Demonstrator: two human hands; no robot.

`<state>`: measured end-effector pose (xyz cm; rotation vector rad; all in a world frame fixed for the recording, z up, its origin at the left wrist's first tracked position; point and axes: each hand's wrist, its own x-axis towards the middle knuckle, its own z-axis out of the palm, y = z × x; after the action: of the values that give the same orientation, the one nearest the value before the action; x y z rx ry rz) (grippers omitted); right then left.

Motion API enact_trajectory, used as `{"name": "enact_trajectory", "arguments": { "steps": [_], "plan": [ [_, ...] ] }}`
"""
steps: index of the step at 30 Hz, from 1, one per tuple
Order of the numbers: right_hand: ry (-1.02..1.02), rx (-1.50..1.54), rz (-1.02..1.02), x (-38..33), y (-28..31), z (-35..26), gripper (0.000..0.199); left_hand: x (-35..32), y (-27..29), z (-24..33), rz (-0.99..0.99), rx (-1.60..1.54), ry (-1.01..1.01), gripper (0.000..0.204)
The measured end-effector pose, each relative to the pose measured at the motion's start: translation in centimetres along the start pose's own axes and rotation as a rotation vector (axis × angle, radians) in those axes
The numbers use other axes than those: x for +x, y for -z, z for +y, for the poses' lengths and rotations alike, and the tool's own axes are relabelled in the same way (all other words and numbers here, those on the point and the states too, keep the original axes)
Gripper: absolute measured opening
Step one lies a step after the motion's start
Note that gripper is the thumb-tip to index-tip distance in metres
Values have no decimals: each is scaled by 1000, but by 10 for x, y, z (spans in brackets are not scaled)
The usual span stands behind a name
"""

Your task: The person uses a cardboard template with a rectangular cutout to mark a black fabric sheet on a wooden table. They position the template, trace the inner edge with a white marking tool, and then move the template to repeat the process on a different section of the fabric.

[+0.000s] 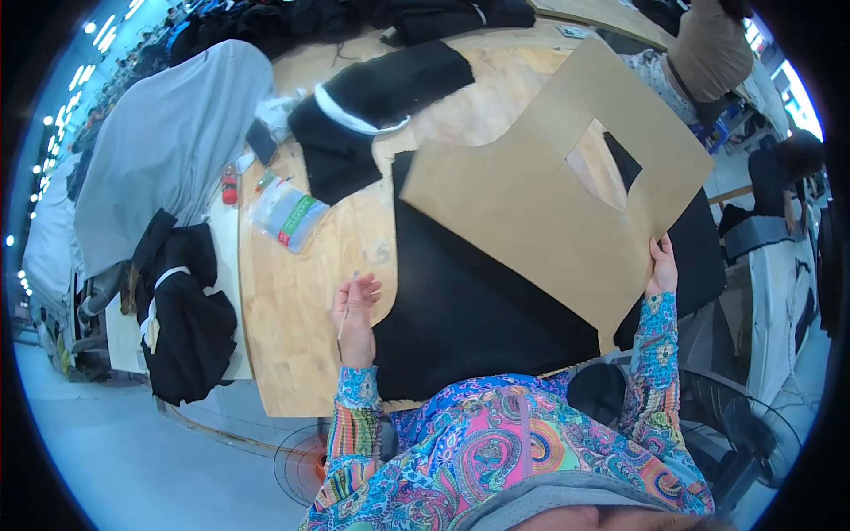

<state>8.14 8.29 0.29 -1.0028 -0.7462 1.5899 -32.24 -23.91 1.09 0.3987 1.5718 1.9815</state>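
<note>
1. Clear plastic packet lying flat on the wooden table, left of the black fabric; rectangular, see-through, with a green strip and a little red at its lower end
2. Small red item just left of the packet at the table's edge; too small to tell whether it is a package
3. No signs or screens visible

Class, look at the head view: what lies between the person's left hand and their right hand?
In the head view, black fabric spread on the wooden table lies between the left hand and right hand, with the cardboard pattern partly over it.
</note>
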Motion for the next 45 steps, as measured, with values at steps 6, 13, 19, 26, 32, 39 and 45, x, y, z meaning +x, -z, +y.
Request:
{"name": "enact_trajectory", "arguments": {
  "steps": [6,13,19,26,32,39,45],
  "plan": [
    [-2,-1,-54,12,-24,0,36,-3,-4,7,-95,-565,313,62],
    [67,28,-173,4,-58,-28,33,-8,0,12,-200,-767,395,67],
    [75,32,-246,-5,-88,-42,31,-12,11,8,-472,-727,239,56],
    [43,34,-398,-11,-130,-46,33,-3,25,-6,-136,-369,22,34],
    [29,-27,-475,-21,-188,-42,34,13,8,25,-42,-646,-121,23],
    [-128,-21,-486,-35,-270,33,38,23,56,43,317,-615,-199,32],
    [-266,-208,-689,-76,-332,106,45,0,96,84,682,-367,-438,47]
  ]
}}
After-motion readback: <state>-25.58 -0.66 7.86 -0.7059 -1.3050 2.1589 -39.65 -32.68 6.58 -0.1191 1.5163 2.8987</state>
